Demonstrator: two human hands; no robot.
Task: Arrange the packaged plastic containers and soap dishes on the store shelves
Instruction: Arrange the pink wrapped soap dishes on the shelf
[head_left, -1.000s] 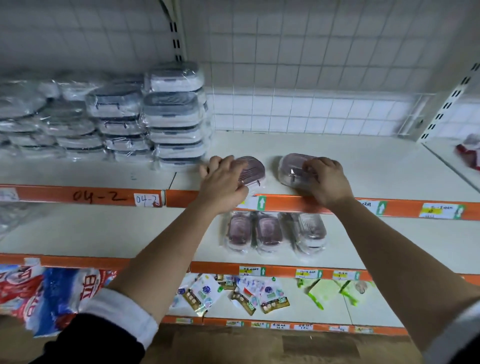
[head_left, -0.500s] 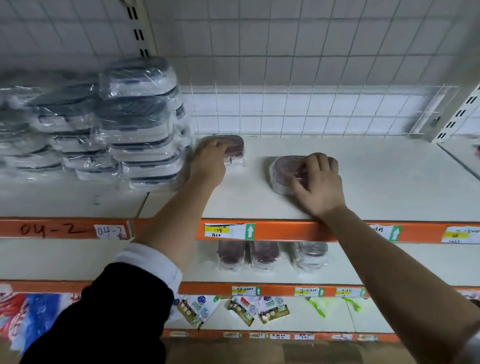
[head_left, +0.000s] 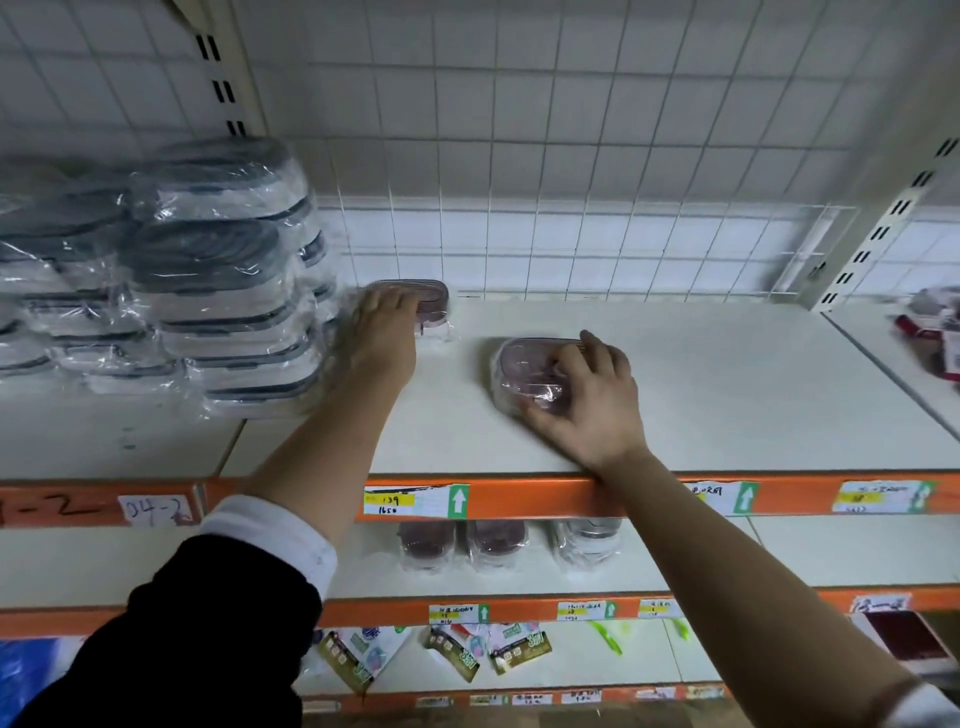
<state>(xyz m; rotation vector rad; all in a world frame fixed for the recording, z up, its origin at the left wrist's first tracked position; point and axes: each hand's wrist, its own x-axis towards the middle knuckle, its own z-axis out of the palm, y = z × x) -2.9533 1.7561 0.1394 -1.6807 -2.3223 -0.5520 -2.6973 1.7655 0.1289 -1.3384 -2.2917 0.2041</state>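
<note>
Two wrapped purple soap dishes lie on the upper white shelf (head_left: 727, 395). My left hand (head_left: 387, 332) rests on the far soap dish (head_left: 428, 296), which sits at the wire back wall beside the stacked containers. My right hand (head_left: 587, 400) grips the near soap dish (head_left: 524, 369) in the shelf's middle, fingers over its top and thumb on its front edge. Stacks of grey-lidded plastic containers (head_left: 223, 291) in clear wrap fill the shelf's left part.
The shelf below holds three more wrapped soap dishes (head_left: 498, 540) behind the orange price rail (head_left: 519, 496). Small packets (head_left: 467, 652) hang on the lowest shelf. A red-and-white package (head_left: 935, 332) lies on the neighbouring shelf at right.
My left hand has pushed its soap dish from the shelf's front edge back to the wire wall next to the containers. My right hand's dish has moved a little inward.
</note>
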